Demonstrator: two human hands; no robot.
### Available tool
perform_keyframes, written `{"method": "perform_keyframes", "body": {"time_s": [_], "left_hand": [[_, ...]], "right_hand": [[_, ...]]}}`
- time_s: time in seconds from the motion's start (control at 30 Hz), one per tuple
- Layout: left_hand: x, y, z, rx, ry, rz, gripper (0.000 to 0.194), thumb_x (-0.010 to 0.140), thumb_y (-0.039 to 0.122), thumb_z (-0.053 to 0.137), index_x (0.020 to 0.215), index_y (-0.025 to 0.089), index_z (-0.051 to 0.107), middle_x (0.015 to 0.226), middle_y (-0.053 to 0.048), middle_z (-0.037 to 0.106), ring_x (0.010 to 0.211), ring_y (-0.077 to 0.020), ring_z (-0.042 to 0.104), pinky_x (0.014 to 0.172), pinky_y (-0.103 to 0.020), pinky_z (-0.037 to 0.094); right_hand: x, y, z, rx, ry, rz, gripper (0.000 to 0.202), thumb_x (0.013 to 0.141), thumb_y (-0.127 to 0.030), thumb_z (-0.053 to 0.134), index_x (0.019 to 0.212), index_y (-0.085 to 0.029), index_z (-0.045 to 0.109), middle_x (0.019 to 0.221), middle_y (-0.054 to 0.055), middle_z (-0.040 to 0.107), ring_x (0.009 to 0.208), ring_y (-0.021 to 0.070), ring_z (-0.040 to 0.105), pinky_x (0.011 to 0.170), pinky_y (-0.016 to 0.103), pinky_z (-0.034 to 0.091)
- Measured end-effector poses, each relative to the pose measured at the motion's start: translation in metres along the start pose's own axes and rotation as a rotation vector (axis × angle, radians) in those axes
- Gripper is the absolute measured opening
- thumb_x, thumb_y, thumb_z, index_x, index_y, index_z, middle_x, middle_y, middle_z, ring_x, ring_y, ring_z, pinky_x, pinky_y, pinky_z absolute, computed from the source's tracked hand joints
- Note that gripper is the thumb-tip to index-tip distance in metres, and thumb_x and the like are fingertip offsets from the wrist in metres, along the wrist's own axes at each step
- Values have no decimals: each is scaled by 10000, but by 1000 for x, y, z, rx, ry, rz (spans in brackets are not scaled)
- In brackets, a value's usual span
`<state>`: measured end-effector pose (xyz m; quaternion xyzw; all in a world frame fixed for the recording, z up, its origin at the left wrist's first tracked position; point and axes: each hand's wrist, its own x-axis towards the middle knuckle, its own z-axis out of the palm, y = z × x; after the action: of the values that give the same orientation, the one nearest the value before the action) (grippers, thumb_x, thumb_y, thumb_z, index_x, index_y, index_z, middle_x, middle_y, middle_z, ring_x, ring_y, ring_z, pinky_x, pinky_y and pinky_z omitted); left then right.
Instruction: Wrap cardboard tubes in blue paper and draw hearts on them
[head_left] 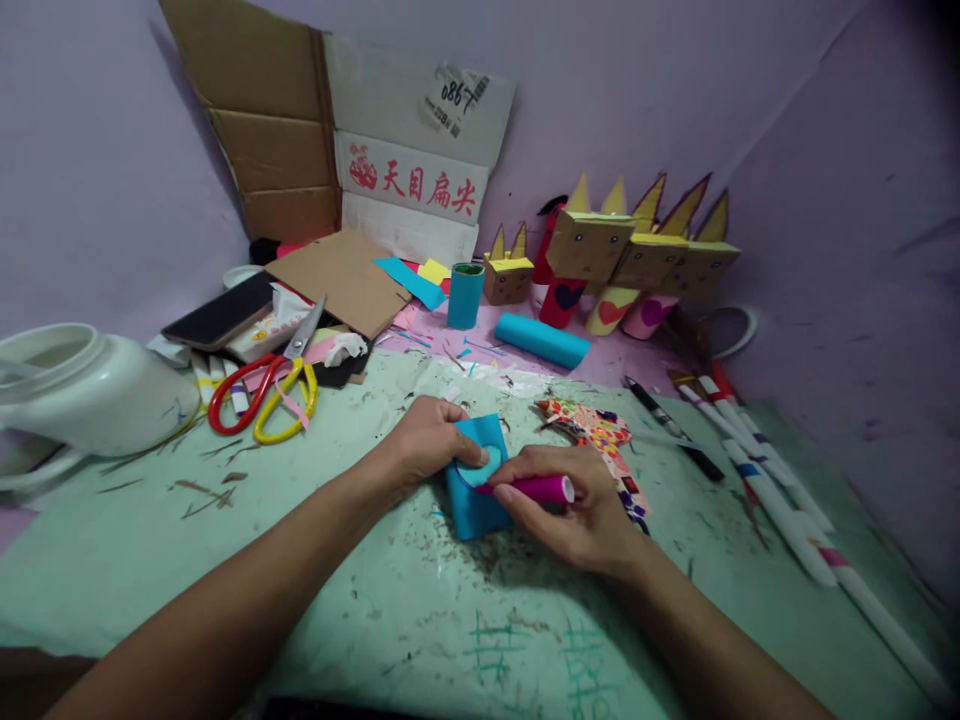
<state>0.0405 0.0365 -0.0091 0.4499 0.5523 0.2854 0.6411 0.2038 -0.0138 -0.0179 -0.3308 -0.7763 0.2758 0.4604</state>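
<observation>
My left hand (431,440) holds a folded-looking piece of blue paper (476,515) at the table's middle, its thumb pressing a lighter blue round piece (491,462) flat on top. Pinched in my right hand (581,505) is a magenta marker (544,489), its tip at the lower edge of the round piece. A dark curved line shows on the blue paper beside that edge. Beyond the hands stands a blue-wrapped tube (466,298), and a second blue roll (541,341) lies on its side.
Scissors (289,375) with red and yellow handles lie left, near a white jug (97,390). Cardboard figures (592,245) with yellow spikes stand at the back right. Several markers (780,510) lie right, beside a patterned pouch (600,430). Cardboard (341,280) leans behind.
</observation>
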Motion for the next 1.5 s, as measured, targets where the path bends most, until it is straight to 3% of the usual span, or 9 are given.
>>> {"method": "perform_keyframes", "body": {"time_s": [0.53, 0.93, 1.23, 1.3, 1.43, 1.5], "left_hand": [[-1, 1, -1, 53, -23, 22, 170, 426, 95, 686, 452, 156, 529, 433, 39, 492, 436, -90, 394, 445, -243, 294], [-2, 1, 0, 32, -6, 14, 171, 408, 102, 688, 450, 159, 532, 419, 52, 494, 420, -83, 388, 440, -235, 297], [0, 0, -2, 57, 7, 22, 183, 387, 123, 698, 476, 151, 540, 406, 52, 504, 411, -84, 404, 442, -238, 311], [-1, 1, -2, 43, -1, 14, 185, 385, 133, 706, 492, 147, 555, 419, 46, 521, 421, -89, 421, 455, -242, 334], [-3, 4, -1, 30, -11, -15, 193, 377, 150, 712, 514, 139, 577, 452, 23, 559, 451, -112, 471, 486, -262, 385], [-4, 5, 0, 24, -17, -21, 197, 374, 152, 712, 513, 139, 573, 461, 17, 567, 456, -116, 478, 488, -264, 387]], "right_hand": [[1, -2, -3, -78, -50, 21, 121, 763, -132, 599, 711, -177, 699, 554, -14, 661, 415, 77, 520, 421, 194, 422], [0, -1, -2, -125, -39, 144, 139, 751, -148, 592, 652, -159, 689, 502, -25, 627, 410, 75, 490, 413, 187, 380], [4, 1, -3, 1, -61, 282, 141, 744, -180, 603, 642, -163, 697, 464, -36, 582, 406, 72, 460, 391, 184, 351], [6, 3, -8, 121, 4, 352, 136, 735, -196, 611, 629, -170, 692, 444, -33, 584, 397, 87, 491, 383, 192, 375], [8, 6, -23, 276, 382, 383, 129, 735, -213, 642, 612, -190, 674, 435, -37, 577, 383, 100, 507, 373, 211, 389], [9, 6, -29, 265, 489, 386, 122, 738, -222, 649, 621, -194, 670, 418, -45, 556, 359, 94, 481, 352, 210, 359]]}}
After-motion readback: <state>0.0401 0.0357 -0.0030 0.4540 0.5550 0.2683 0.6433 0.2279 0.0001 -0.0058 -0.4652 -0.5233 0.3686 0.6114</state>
